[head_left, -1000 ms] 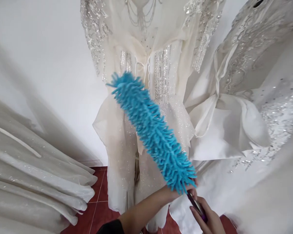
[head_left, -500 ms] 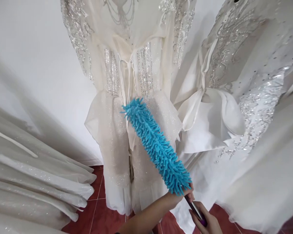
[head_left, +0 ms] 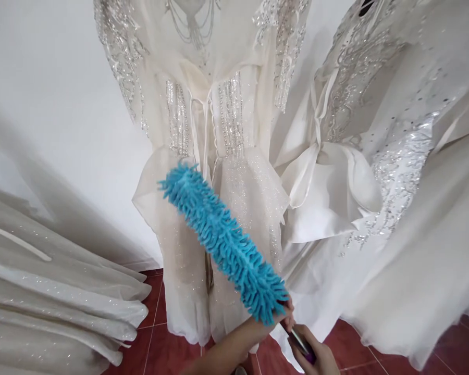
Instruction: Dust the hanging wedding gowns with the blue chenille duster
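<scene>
A blue duster (head_left: 222, 239) with a fluffy chenille head slants across the front of a white sequinned dress (head_left: 246, 187). Its tip lies over the left side of the skirt, below the waist. Whether it touches the cloth I cannot tell. My left hand (head_left: 288, 312) is closed around the upper end of the handle, mostly hidden behind the blue fibres. Lower down, my right hand (head_left: 315, 351) grips the metal and purple handle (head_left: 305, 346). White laces (head_left: 200, 125) hang down the middle of the dress bodice.
To the right hang more white dresses, one with a big satin bow (head_left: 328, 192). A pale sparkly skirt (head_left: 54, 291) fills the lower left. Behind is a white wall (head_left: 42, 78), and below, a red tiled floor (head_left: 156, 344).
The duster's head has swung left across the skirt and tilted flatter. Both hands have shifted slightly left and down with it, still gripping the handle.
</scene>
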Motion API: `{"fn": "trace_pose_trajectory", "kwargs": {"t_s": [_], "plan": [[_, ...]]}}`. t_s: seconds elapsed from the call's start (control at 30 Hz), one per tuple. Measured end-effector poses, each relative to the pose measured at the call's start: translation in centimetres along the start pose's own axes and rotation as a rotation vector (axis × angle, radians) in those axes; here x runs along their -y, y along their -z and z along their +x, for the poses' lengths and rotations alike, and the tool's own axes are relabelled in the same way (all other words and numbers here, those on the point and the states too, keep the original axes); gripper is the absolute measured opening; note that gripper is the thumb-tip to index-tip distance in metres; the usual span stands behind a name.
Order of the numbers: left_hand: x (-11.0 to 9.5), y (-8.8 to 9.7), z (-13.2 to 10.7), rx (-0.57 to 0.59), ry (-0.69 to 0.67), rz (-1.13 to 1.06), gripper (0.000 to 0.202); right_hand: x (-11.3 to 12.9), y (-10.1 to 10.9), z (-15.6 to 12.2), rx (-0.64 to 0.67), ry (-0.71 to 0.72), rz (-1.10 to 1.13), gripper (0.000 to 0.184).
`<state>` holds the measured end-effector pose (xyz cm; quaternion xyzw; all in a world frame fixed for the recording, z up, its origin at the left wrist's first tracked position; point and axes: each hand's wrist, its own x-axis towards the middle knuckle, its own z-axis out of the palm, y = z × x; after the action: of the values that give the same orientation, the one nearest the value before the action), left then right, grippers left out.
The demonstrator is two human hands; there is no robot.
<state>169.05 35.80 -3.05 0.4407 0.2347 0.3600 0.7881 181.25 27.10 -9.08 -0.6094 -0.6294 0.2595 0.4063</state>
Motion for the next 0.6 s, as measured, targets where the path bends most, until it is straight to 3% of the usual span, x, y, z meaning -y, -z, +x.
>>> {"fn": "trace_pose_trajectory", "kwargs": {"t_s": [0.1,0.23,0.3,0.4,0.53,0.6], "plan": [[-2.8,-0.8,1.5,0.121,0.022,0.138,0.032,1.4,-0.5,1.6,-0.108,0.014,0.045,0.026],[-3.7,-1.3,3.6,0.061,0.021,0.216,0.037,2.7,-0.9,3.0,-0.241,-0.015,0.056,0.028],[-3.0,-1.1,4.1,0.014,0.019,0.255,0.039,2.7,-1.1,2.8,-0.271,-0.07,0.038,0.031],[-0.9,-0.2,3.6,0.037,0.048,0.278,0.039,1.8,-2.0,1.1,-0.251,-0.142,0.001,0.035],[2.8,1.5,1.1,0.019,0.138,0.209,0.042,-0.5,-4.6,-2.6,-0.215,-0.175,0.015,0.041],[4.4,2.1,-0.5,-0.014,0.165,0.201,0.044,-1.6,-6.3,-4.4,-0.284,-0.188,0.057,0.045]]}}
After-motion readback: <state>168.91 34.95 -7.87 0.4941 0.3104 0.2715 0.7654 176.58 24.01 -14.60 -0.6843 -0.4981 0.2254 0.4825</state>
